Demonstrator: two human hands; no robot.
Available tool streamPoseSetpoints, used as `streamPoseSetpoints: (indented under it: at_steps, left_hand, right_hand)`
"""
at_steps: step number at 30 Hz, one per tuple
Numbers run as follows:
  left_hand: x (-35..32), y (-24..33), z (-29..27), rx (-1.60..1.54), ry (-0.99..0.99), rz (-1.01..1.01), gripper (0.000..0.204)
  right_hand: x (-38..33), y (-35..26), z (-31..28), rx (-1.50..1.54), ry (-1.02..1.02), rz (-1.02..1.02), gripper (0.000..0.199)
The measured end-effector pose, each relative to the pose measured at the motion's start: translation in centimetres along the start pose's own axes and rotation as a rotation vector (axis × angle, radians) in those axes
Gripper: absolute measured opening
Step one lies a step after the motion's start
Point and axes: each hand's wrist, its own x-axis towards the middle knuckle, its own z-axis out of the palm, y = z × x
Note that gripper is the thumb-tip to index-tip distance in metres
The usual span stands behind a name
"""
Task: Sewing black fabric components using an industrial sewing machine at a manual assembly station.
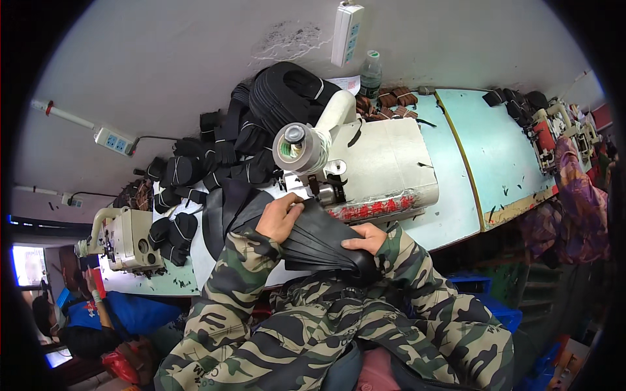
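A layered bundle of smooth black strips (319,238) spreads from beside the sewing machine (385,166) toward my lap. My left hand (280,218) is closed on the strips near the machine's needle area, its fingertips partly hidden. At the other end of the bundle, my right hand (366,238) grips the strips with the thumb on top, where they fold over the table's front edge. To the left of my left hand, more black material (225,208) curves over the table. A spool of pale thread (301,148) sits on the machine.
Tied black band bundles (251,140) pile up behind and left of the machine. Brown bundles (398,98) and a plastic bottle (371,75) stand by the wall. Another sewing machine (130,238) is at the left, near a person in blue (124,319). Pale tabletop (502,150) extends right.
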Motion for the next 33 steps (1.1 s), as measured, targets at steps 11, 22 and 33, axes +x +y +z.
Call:
streamPoseSetpoints:
  at_steps: [11,22,33]
  left_hand:
    - [-0.3,-2.1,0.1,-0.203,-0.15,0.054,0.017]
    - [2.8,-0.5,1.4,0.153,-0.106,-0.013,0.025]
    - [2.6,-0.1,0.4,0.185,-0.172,-0.042,0.026]
  right_hand:
    - [-0.1,0.5,0.4,0.036,-0.005,-0.039,0.037]
    - [-0.3,1.2,0.9,-0.009,0.057,-0.036,0.029]
    - [0.2,1.3,2.2,0.074,0.194,-0.087,0.025]
